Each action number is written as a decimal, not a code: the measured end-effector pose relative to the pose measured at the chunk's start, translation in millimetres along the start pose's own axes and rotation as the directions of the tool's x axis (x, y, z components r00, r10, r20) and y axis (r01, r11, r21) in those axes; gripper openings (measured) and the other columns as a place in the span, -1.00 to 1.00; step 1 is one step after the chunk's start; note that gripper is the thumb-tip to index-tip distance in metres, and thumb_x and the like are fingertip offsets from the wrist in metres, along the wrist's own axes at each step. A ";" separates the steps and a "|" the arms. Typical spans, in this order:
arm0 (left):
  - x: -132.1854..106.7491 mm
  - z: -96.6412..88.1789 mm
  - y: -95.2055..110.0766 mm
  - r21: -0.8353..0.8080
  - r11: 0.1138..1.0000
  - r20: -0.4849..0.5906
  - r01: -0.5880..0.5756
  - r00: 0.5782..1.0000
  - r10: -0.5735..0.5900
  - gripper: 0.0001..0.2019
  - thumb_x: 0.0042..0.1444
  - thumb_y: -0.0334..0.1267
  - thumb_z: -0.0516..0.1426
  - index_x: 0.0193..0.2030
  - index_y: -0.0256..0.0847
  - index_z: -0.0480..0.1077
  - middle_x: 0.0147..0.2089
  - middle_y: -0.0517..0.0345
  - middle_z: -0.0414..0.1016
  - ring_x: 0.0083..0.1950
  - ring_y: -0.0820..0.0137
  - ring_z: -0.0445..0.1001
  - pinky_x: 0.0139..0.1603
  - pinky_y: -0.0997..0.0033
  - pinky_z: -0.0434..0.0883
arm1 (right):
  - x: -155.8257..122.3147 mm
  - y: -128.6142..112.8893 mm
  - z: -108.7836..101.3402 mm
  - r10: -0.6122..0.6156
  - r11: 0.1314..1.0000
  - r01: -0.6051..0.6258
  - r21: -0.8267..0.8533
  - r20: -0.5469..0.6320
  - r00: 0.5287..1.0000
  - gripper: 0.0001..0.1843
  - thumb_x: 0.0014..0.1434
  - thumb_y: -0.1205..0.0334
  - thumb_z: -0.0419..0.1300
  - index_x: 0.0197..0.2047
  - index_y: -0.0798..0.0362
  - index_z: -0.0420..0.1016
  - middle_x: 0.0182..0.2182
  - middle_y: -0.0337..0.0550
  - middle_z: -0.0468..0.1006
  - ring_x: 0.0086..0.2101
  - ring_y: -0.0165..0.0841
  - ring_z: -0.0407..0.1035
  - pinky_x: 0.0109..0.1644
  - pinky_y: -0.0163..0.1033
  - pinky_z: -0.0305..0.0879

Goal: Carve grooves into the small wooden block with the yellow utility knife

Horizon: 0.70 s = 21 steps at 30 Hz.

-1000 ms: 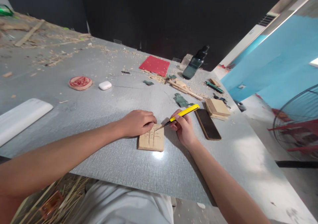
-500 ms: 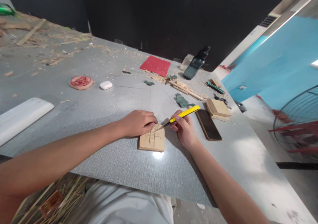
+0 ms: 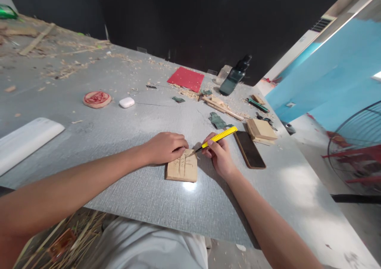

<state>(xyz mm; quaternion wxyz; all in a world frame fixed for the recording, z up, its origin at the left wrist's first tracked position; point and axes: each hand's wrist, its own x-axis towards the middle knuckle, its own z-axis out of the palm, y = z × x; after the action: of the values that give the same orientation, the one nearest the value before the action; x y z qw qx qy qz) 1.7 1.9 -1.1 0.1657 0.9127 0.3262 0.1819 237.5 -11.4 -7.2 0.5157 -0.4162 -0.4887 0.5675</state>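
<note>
A small square wooden block [image 3: 182, 171] lies flat on the grey table, its top face scored with carved lines. My left hand [image 3: 167, 147] grips its upper left corner, thumb on the top face and fingers curled over the far edge. Between the thumb and fingers of my right hand [image 3: 219, 154] is a yellow utility knife [image 3: 222, 136], held slanted like a pen. Its blade tip touches the block's upper right part, close to my left fingertips.
Right of my right hand lie a phone [image 3: 250, 149] and stacked wood blocks [image 3: 262, 129]. Farther back are a dark dropper bottle [image 3: 235, 76], red sandpaper-like sheet [image 3: 186, 79], thin sticks [image 3: 223, 108] and shavings. Leftward sit a round carved piece [image 3: 97, 99] and white case [image 3: 127, 102].
The knife and my right hand have shifted very slightly left. My left hand and the block have stayed in place.
</note>
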 end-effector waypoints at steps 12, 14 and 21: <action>-1.0 0.4 -0.9 -0.004 1.000 0.004 0.002 1.000 -0.002 -0.74 0.42 -0.26 0.00 0.00 -0.15 0.52 -0.06 0.12 0.57 -0.03 0.32 0.54 0.00 0.30 0.39 | 0.3 -0.4 0.5 0.002 1.000 -0.002 0.014 -0.028 1.000 -0.80 0.09 0.14 0.36 -0.41 0.05 0.46 -0.59 -0.28 0.40 -0.60 -0.50 0.20 -0.55 -0.36 -0.05; -0.9 0.4 -0.7 -0.009 1.000 0.001 0.003 1.000 -0.003 -0.74 0.41 -0.26 0.01 0.00 -0.15 0.53 -0.07 0.12 0.57 -0.04 0.33 0.54 -0.01 0.30 0.40 | 0.2 -0.4 0.9 0.005 1.000 -0.005 0.010 -0.026 1.000 -0.80 0.09 0.14 0.36 -0.41 0.05 0.46 -0.60 -0.28 0.40 -0.61 -0.50 0.17 -0.55 -0.36 -0.05; -0.8 -0.1 -0.9 -0.013 1.000 0.006 -0.001 1.000 0.001 -0.73 0.41 -0.26 0.00 0.00 -0.15 0.53 -0.07 0.11 0.57 -0.04 0.33 0.54 0.00 0.30 0.40 | 0.9 -0.3 -0.1 -0.002 1.000 0.002 0.016 -0.047 0.999 -0.80 0.12 0.14 0.32 -0.41 0.03 0.42 -0.61 -0.31 0.35 -0.62 -0.51 0.15 -0.56 -0.36 -0.06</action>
<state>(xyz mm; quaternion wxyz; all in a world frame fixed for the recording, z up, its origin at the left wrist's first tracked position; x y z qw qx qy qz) 0.6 2.0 -1.6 0.1725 0.9124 0.3241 0.1811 237.5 -10.6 -6.9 0.5308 -0.4247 -0.4723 0.5610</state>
